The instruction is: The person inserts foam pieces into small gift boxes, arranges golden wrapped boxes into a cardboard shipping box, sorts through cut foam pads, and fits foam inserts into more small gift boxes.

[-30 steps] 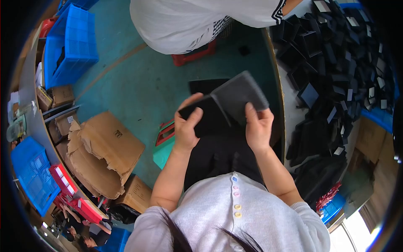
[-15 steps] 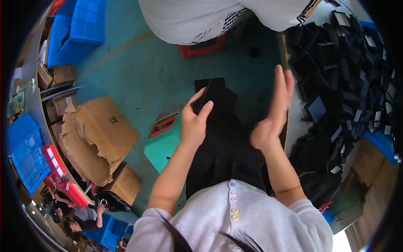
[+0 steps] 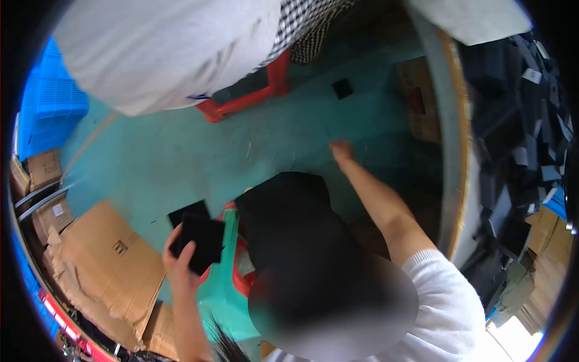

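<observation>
My left hand [image 3: 179, 258] is closed around some flat black square pieces [image 3: 204, 241], the thumb lying across the front one. They overlap at different angles, with one sticking out behind the others. My right hand [image 3: 342, 152] is stretched far forward and low over the green floor [image 3: 253, 142]. It looks small and blurred, and its fingers cannot be made out. Beyond it, apart from the hand, a single black square piece [image 3: 342, 88] lies on the floor.
A person in white sits ahead on a red stool [image 3: 241, 105]. Right is a table edge [image 3: 455, 133] with many black boxes [image 3: 497, 120] piled on top; a carton [image 3: 420, 99] stands below. A green stool [image 3: 226, 295] is beneath me. Torn cardboard [image 3: 114, 259] leans left.
My view has tipped forward and down. The left hand, still holding the black pieces, has moved left. My right hand has gone from raised and flat beside the table to reaching low over the floor.
</observation>
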The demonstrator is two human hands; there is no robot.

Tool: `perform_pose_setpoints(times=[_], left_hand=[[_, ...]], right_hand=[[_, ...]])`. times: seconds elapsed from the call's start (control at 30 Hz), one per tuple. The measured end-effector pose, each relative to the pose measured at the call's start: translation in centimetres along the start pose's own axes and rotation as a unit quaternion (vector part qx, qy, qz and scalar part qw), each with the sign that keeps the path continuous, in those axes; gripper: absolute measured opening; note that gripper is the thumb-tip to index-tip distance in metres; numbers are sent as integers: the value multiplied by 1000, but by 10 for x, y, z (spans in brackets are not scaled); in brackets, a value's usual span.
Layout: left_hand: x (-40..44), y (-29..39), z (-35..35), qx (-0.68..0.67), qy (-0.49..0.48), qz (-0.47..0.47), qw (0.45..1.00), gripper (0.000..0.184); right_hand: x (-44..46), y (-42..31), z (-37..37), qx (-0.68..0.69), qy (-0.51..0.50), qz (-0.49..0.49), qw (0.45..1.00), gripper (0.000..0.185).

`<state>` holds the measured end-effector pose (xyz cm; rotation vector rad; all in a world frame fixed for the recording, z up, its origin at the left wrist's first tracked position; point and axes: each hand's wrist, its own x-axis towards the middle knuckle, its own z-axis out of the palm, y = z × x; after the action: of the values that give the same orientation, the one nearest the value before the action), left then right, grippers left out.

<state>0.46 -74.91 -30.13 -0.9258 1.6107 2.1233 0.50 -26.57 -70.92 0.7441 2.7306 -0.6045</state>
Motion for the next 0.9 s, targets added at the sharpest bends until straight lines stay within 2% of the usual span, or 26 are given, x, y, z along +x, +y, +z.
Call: perform_pose_setpoints(times=[0.07,0.2,0.3,0.4,0.47,0.5,0.53,0.57,0.6,0.63,0.67,0.7,0.73,0.77,0.8,0.83,0.87,0.9], left_hand=[[19,-14,-22,37,7,-6,999,51],[52,-23,-40,141,17,34,989,62],[87,-29,-50,195,52,68,977,69],[107,-27,-35,237,40,72,968,71],[110,-29,-57,257,23,121,959,74],[105,-21,-47,283,14,143,948,77],[90,-14,-35,259,-6,120,959,87],[87,-6,-9,255,-38,120,959,91],[73,5,19,260,-94,99,956,101],[65,13,18,268,-160,64,948,108],[48,19,30,214,-172,26,961,107],[45,18,1,198,-220,-36,954,101],[20,35,8,226,-282,-148,921,90],[-15,45,2,253,-232,-141,929,83],[-5,59,38,251,-293,-176,906,80],[-38,81,44,240,-344,-199,886,78],[-66,104,36,266,-361,-208,869,77],[-88,126,24,290,-377,-211,854,76]], right_hand=[[53,-11,-40,29,-50,153,986,45],[150,38,-17,74,35,172,982,51],[216,51,4,35,109,156,981,57],[246,36,-3,36,143,195,970,66],[228,17,-32,-44,146,173,973,65],[216,11,-40,-36,151,181,971,65],[194,3,-50,113,130,195,966,60],[180,0,-55,255,103,215,937,56],[153,-39,-49,359,229,219,878,42],[107,-66,-51,486,209,164,833,36],[68,-107,-49,378,211,246,867,34],[0,-160,-83,476,171,223,833,32],[-73,-203,-108,499,115,183,839,34],[-145,-245,-142,548,26,164,820,39],[-181,-262,-196,552,6,39,833,41],[-247,-289,-224,511,-11,22,859,39],[-301,-315,-224,606,-19,-3,795,37],[-341,-318,-269,629,-187,-1,754,37]])
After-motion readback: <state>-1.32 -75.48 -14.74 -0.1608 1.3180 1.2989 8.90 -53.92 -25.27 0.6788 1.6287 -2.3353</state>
